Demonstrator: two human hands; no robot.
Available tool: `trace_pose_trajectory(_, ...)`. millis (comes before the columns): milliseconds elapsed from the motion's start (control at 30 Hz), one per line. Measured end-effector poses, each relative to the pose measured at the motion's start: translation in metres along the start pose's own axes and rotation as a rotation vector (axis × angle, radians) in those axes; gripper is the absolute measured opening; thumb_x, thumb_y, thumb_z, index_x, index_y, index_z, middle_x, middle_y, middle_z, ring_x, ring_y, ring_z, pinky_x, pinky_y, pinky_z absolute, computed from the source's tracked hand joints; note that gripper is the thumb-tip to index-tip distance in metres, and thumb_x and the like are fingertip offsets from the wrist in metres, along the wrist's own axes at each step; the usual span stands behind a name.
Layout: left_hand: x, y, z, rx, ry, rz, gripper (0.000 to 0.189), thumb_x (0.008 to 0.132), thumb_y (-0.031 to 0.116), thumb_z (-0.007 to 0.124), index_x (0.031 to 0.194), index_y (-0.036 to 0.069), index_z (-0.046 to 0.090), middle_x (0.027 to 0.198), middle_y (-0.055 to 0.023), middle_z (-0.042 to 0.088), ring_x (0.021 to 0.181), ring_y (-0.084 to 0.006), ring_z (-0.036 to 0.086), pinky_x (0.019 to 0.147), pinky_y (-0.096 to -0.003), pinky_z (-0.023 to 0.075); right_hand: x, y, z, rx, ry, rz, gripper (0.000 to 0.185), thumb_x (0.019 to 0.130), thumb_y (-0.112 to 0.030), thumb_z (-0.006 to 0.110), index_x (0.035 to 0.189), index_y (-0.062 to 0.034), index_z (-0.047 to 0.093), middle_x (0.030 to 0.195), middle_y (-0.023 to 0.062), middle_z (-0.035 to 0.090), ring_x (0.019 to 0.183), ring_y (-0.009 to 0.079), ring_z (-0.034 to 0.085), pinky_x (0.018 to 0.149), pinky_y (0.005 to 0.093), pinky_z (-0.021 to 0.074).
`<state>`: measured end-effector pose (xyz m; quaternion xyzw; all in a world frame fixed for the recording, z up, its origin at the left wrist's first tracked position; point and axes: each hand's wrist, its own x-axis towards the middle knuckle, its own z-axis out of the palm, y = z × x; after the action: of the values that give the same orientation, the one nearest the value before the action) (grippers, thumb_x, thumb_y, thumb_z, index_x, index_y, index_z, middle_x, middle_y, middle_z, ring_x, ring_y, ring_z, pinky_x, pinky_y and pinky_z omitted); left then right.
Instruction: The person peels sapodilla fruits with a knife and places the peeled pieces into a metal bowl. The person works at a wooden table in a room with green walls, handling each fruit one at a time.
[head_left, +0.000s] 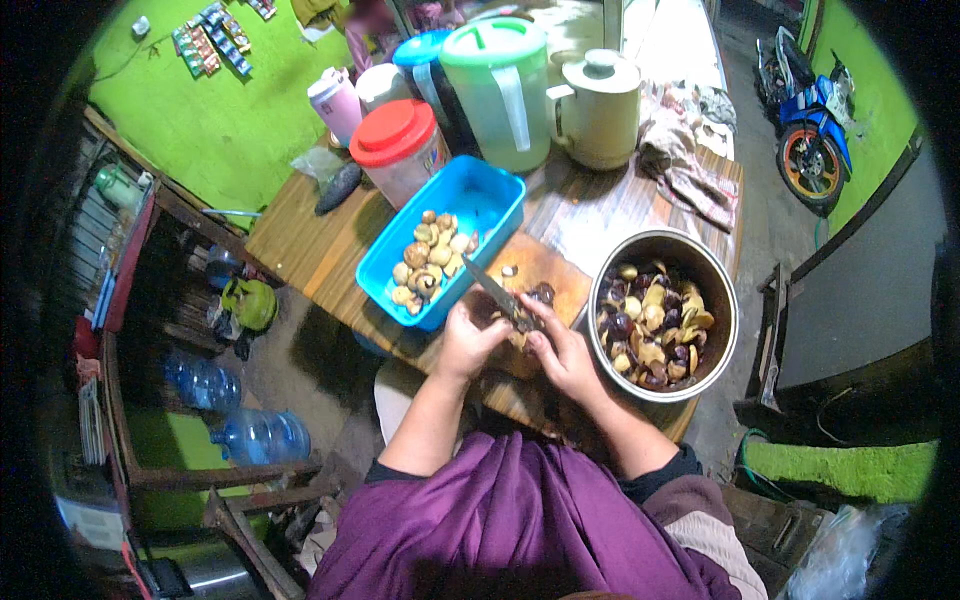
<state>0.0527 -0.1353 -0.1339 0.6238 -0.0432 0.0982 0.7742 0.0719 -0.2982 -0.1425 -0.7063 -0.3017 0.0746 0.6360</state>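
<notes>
My right hand (559, 349) is closed around a knife (495, 289), whose blade points up and left towards the blue tub. Close beside it, my left hand (471, 337) has its thumb and fingers at a small piece near the knife; what exactly it grips is unclear. Both hands are over the near part of a wooden cutting board (574, 277), where dark peels and a small pale piece lie. On the left, a blue plastic tub (487, 187) holds several pale peeled fruits (439, 255). A round metal pot (727, 315) on the right contains dark and yellowish pieces.
Behind the tub stand a red-lidded jar (397, 142), a green pitcher (499, 97), a beige lidded jug (604, 112) and a pink tumbler (335, 109). A checked cloth (697, 184) lies at the wooden table's (315, 247) right. A dark stone-like object (337, 189) rests at the left.
</notes>
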Motion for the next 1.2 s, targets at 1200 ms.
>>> trace_pose_trajectory(1200, 0.022, -0.018, -0.008, 1.36, 0.063, 0.19, 0.035, 0.07, -0.003, 0.047, 0.105, 0.001, 0.055, 0.109, -0.0195, 0.053, 0.102, -0.0347, 0.049, 0.09, -0.0399, 0.0395, 0.002, 0.023, 0.007, 0.312, 0.165, 0.161, 0.047, 0.094, -0.026, 0.037, 0.135, -0.0045, 0.026, 0.075, -0.0015, 0.044, 0.055, 0.0045, 0.04, 0.049, 0.0169, 0.0338)
